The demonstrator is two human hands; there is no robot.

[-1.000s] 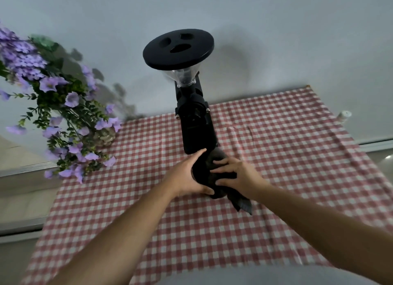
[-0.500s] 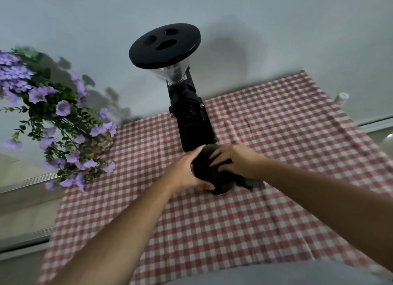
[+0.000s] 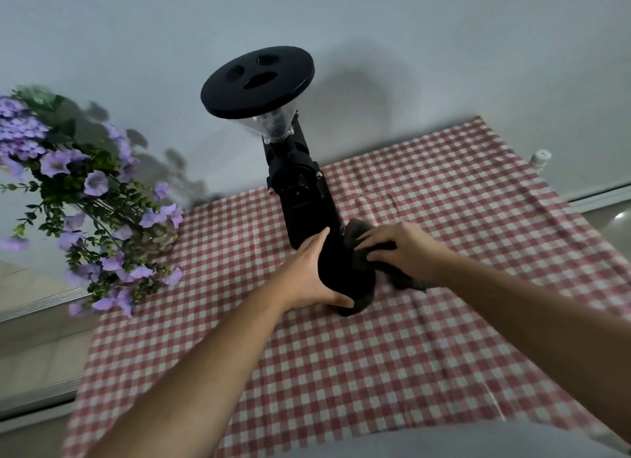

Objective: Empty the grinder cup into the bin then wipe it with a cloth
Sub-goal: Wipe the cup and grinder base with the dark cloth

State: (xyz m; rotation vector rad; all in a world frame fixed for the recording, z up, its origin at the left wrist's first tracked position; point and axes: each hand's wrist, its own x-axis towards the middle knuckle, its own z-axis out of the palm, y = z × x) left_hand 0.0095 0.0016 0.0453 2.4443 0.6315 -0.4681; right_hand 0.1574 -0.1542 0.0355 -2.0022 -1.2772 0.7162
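A black grinder cup stands at the foot of the tall black coffee grinder on the red-checked tablecloth. My left hand wraps the cup's left side, thumb low at the front. My right hand presses a dark grey cloth against the cup's right side; part of the cloth hangs out behind the wrist. The cup's inside is hidden. No bin is in view.
A bunch of purple flowers in a glass vase stands at the left edge of the table. The grinder's wide black hopper lid reaches toward me. A small white bottle stands at the far right by the wall.
My right hand with the cloth has slid from the cup's front round to its right side. My left hand has kept its hold. The camera has shifted slightly.
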